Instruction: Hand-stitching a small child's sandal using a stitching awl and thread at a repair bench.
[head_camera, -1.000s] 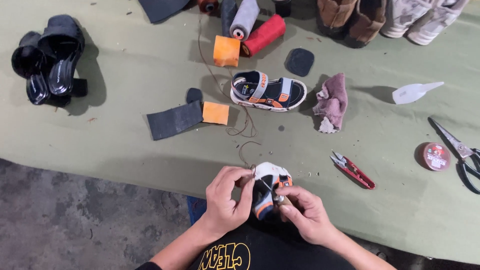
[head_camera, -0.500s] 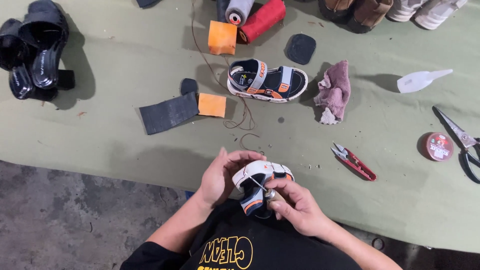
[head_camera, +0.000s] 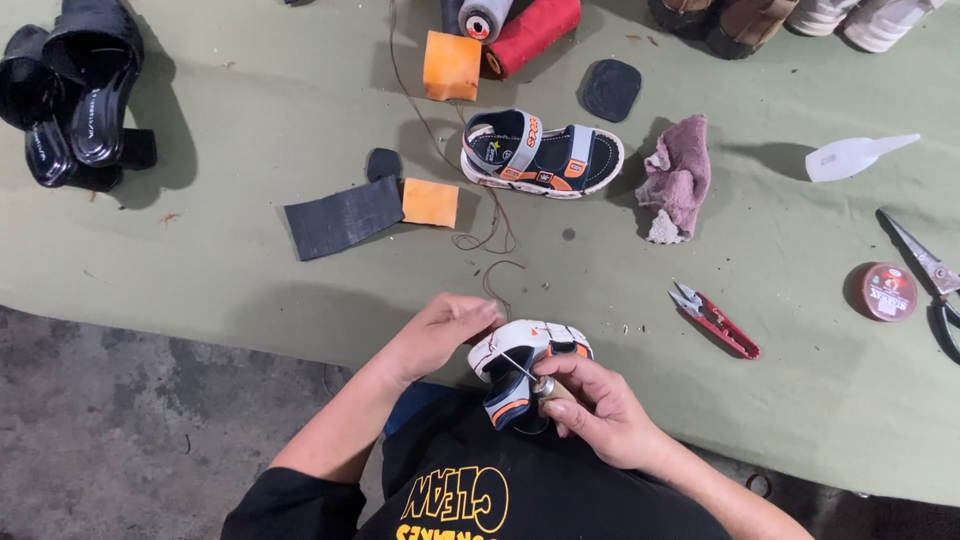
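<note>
You are holding a small child's sandal (head_camera: 525, 362) sole-up just above your lap, your left hand (head_camera: 437, 335) gripping its side to steady it. Your right hand (head_camera: 590, 405) is pinching a metal-tipped awl (head_camera: 545, 385) against the sole, while brown thread (head_camera: 480, 225) is trailing across the green mat (head_camera: 250, 270), beside the matching sandal (head_camera: 540, 153).

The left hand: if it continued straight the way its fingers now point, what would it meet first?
The left hand points right, at the small white, navy and orange sandal held by the right hand. Its fingertips seem to touch the sandal's white sole already, though depth is unclear.
</note>
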